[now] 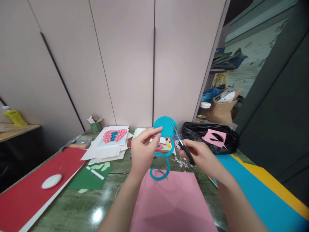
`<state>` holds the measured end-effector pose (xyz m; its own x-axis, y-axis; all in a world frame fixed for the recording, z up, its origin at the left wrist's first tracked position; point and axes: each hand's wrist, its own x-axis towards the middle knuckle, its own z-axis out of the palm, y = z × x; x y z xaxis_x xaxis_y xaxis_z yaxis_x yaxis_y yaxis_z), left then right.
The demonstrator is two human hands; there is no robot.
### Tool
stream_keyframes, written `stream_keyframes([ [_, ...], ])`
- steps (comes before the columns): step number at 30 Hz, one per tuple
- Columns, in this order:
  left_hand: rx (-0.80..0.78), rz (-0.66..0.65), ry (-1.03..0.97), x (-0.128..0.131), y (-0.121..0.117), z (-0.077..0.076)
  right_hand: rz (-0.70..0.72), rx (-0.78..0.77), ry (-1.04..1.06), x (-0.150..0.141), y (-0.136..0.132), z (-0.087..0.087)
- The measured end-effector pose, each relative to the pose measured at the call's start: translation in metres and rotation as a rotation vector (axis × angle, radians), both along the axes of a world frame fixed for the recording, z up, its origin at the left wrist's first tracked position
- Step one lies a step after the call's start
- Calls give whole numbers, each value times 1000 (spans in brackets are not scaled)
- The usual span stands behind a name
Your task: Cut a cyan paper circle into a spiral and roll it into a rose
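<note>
My left hand point(144, 149) pinches the left edge of a round blue paper disc point(165, 126), held up above the table. In my right hand point(199, 156) is a pair of scissors point(181, 145) with black handles, its blades at the disc's right edge. A curled blue paper strip point(168, 166) hangs from the disc in a spiral. Its lower loop dangles over a sheet of pink paper point(172, 203) on the table in front of me.
Left lie red paper point(31, 180) with a white oval object point(51, 181), and green paper point(88, 180). Behind are stacked white sheets point(93, 151). A black plastic bag point(193, 132) with pink scraps point(214, 138) stands right, beyond blue point(251, 180) and yellow paper point(267, 174).
</note>
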<state>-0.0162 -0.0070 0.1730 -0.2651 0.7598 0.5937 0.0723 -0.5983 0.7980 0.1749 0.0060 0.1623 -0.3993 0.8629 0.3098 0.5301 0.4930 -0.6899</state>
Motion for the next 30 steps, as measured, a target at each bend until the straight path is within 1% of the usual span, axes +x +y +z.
stream_keyframes([
  [4, 2, 26, -13, 0, -1, 1, 13, -2, -3, 1, 0, -1],
  [11, -26, -9, -62, 0, -1, 1, 26, -32, 0, 2, 0, -1],
  [16, -20, 43, -36, 1, -1, 0, 25, -32, -12, 1, 1, -3],
  [20, -28, 6, -72, 1, 1, -1, 23, -38, -5, 1, 0, -3],
  [24, -14, 11, -47, 0, 2, -1, 7, -27, 5, -1, -1, -2],
  [30, -28, -39, 0, 0, 1, -1, 2, -25, 20, -2, -1, -2],
])
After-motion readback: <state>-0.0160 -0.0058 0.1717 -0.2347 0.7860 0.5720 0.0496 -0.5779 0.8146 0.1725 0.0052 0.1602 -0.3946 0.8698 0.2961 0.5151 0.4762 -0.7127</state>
